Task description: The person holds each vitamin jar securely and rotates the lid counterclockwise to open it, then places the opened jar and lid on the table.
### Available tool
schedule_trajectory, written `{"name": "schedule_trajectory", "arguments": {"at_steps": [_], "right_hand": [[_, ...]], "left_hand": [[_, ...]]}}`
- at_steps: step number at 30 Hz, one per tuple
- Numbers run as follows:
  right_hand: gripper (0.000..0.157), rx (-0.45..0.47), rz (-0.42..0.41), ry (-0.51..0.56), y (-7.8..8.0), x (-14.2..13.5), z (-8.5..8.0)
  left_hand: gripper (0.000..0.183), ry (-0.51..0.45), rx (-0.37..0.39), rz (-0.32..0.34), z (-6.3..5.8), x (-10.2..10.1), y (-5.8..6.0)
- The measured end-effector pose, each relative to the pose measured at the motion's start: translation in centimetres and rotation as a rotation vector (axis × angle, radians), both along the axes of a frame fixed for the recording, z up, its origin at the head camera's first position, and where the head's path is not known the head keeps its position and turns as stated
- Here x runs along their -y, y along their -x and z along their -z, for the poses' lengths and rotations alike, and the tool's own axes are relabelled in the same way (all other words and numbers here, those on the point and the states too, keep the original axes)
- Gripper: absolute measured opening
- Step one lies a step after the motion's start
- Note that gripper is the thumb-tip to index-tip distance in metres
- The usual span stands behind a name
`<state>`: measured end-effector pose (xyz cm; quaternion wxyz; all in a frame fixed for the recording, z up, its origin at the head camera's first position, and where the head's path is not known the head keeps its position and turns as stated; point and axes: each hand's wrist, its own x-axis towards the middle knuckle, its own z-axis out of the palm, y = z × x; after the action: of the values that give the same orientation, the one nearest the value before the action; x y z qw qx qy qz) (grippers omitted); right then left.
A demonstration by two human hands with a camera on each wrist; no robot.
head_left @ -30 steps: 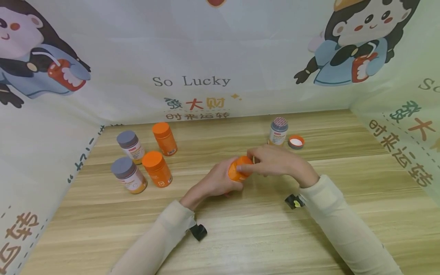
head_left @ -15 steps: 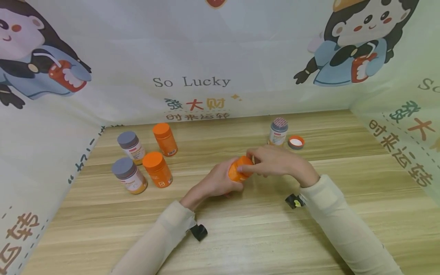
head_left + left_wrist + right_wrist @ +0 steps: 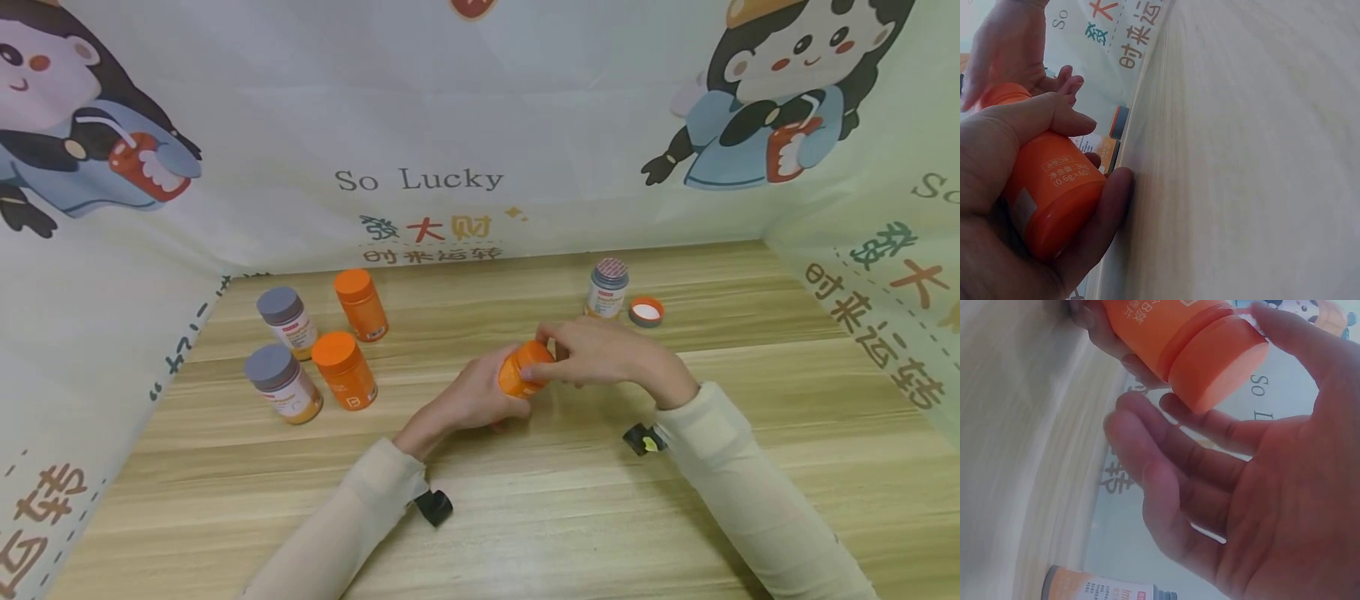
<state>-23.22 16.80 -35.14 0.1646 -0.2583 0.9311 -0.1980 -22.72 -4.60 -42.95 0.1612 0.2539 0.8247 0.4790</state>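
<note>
My left hand (image 3: 480, 392) grips an orange bottle (image 3: 1054, 175) round its body, fingers and thumb wrapped about it. The bottle leans to the right, its orange cap (image 3: 1219, 359) towards my right hand (image 3: 603, 354). Thumb and index finger of that hand pinch the cap from two sides, while the other fingers curve loosely below it in the right wrist view. Behind the right hand stands a grey-necked bottle (image 3: 607, 292) with a patterned seal across its mouth. Its loose cap (image 3: 647, 311) lies beside it with the white inside up.
To the left stand two capped orange bottles (image 3: 344, 371) and two grey-capped bottles (image 3: 282, 383), grouped close together. The wooden table (image 3: 525, 517) ends at a printed cloth (image 3: 420, 108) at the back and sides. A small black device (image 3: 433, 506) hangs at the left wrist.
My right thumb has shifted slightly right and down along the cap. The left hand keeps its hold on the orange bottle, and the other bottles stay in place.
</note>
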Motion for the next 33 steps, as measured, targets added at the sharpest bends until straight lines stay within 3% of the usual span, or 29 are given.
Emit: {"name": "schedule_trajectory", "arguments": {"at_steps": [9,17,23,29,33], "right_hand": [[0.042,-0.013,-0.016,-0.006,0.02,-0.01,0.10],[0.048,-0.001,0.007,0.001,0.00,0.09,0.26],[0.046,-0.065,-0.022,-0.017,-0.03,0.07,0.32],[0.047,-0.041,-0.002,-0.004,0.03,0.01,0.29],[0.045,-0.076,-0.026,-0.017,0.01,-0.05,0.19]], "left_hand": [[0.051,-0.006,0.002,-0.001,-0.04,0.01,-0.08],[0.053,0.000,0.006,0.003,0.07,0.04,-0.05],[0.051,0.001,-0.007,0.002,0.11,0.02,-0.03],[0.051,-0.005,0.009,0.007,0.00,0.01,-0.03],[0.050,-0.008,-0.002,0.006,0.00,0.01,0.02]]}}
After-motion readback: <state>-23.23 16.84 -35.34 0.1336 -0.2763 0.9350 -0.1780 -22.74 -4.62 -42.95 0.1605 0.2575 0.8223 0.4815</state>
